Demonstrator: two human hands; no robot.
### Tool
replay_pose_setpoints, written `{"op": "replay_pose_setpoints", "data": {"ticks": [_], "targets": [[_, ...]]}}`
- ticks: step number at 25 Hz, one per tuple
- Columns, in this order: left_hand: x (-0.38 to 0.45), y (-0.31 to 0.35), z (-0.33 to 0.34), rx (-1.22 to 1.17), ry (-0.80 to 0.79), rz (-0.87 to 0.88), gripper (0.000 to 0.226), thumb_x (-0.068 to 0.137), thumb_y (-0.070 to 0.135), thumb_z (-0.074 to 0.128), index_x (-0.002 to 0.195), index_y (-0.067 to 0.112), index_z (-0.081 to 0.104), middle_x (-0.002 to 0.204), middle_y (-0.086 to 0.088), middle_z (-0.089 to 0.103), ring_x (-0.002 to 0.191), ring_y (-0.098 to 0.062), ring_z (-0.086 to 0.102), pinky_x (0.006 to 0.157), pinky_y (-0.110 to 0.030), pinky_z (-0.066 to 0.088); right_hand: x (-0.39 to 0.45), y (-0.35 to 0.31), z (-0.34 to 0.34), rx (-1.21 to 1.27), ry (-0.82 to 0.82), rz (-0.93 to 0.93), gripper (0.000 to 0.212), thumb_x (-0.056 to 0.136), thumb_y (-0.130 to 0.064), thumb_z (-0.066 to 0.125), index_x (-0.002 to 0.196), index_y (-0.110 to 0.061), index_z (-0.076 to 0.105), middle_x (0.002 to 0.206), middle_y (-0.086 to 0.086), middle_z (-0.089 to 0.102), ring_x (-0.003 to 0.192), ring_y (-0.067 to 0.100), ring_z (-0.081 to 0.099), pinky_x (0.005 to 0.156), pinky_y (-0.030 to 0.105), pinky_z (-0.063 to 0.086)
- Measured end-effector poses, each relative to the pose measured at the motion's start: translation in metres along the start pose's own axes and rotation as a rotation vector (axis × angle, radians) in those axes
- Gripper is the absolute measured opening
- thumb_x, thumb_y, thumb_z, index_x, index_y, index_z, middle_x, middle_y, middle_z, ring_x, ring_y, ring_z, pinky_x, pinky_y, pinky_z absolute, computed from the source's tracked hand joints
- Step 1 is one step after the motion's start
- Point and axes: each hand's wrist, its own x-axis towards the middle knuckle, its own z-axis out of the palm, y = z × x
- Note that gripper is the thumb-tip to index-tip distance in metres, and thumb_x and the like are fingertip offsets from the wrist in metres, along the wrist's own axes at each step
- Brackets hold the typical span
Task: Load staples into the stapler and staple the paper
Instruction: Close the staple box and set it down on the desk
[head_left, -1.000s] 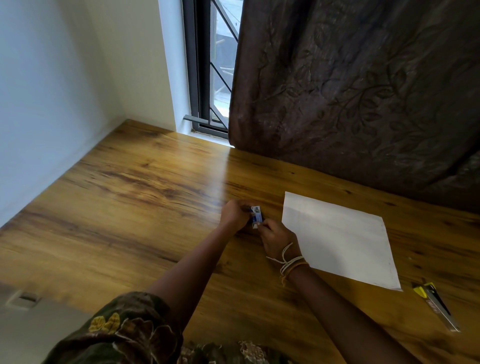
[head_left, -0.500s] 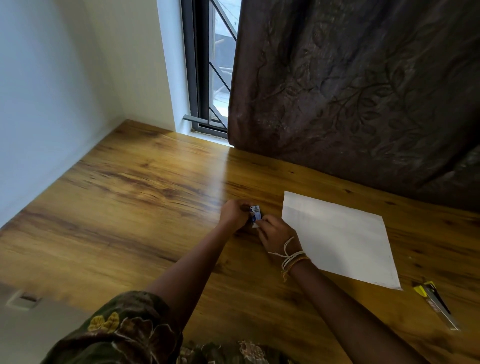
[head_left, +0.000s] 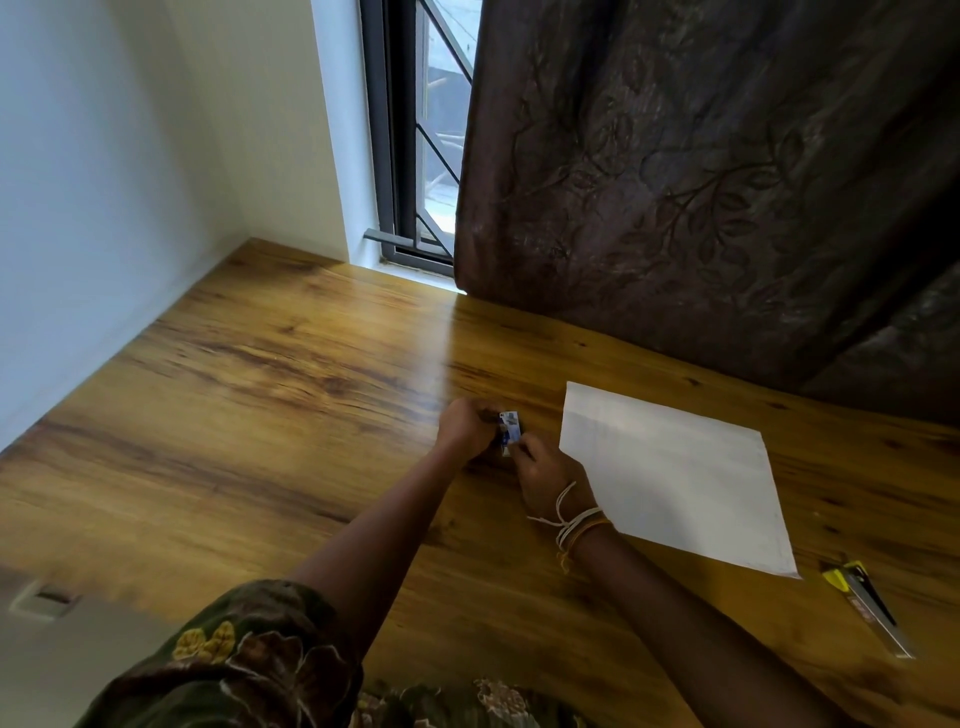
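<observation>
A small blue and white staple box (head_left: 509, 430) is held between both hands just above the wooden table (head_left: 260, 415). My left hand (head_left: 467, 428) grips its left side and my right hand (head_left: 545, 475) pinches its lower right end. A white sheet of paper (head_left: 675, 473) lies flat on the table right of my hands. The yellow and black stapler (head_left: 865, 605) lies opened out near the table's right front, well away from both hands. Whether the box is open is too small to tell.
A dark brown curtain (head_left: 727, 182) hangs down onto the table's far edge behind the paper. A barred window (head_left: 415, 156) is at the back, and a white wall (head_left: 78, 208) borders the table on the left.
Both hands stay at the staple box with only slight finger shifts. The paper and the stapler have not moved.
</observation>
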Motion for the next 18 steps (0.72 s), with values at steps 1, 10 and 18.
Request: {"op": "replay_pose_setpoints", "data": {"ticks": [1, 10, 18], "targets": [[0.0, 0.0, 0.0, -0.001, -0.002, 0.001, 0.028, 0.089, 0.012, 0.062, 0.115, 0.019, 0.069, 0.109, -0.005, 0.07, 0.091, -0.017, 0.063, 0.072, -0.025, 0.051, 0.0, -0.001, -0.001, 0.002, -0.001, -0.003, 0.016, 0.093, -0.013, 0.055, 0.097, 0.0, 0.062, 0.081, 0.015, 0.064, 0.06, 0.024, 0.058, 0.05, 0.024, 0.04], [0.0, 0.001, 0.0, -0.049, -0.002, -0.041, 0.029, 0.088, 0.01, 0.062, 0.115, 0.02, 0.068, 0.113, -0.006, 0.068, 0.097, -0.02, 0.062, 0.079, -0.03, 0.054, 0.011, 0.007, -0.011, -0.072, -0.048, -0.143, 0.015, 0.076, -0.006, 0.07, 0.088, 0.003, 0.069, 0.082, 0.019, 0.067, 0.069, 0.031, 0.065, 0.057, 0.031, 0.054], [0.0, 0.002, -0.001, -0.08, -0.027, -0.06, 0.029, 0.087, 0.009, 0.062, 0.112, 0.022, 0.068, 0.112, -0.007, 0.068, 0.097, -0.023, 0.064, 0.08, -0.035, 0.057, 0.009, 0.014, -0.015, -0.029, -0.127, -0.142, 0.02, 0.081, -0.014, 0.062, 0.091, 0.001, 0.069, 0.09, 0.018, 0.067, 0.076, 0.03, 0.062, 0.065, 0.033, 0.054]]}}
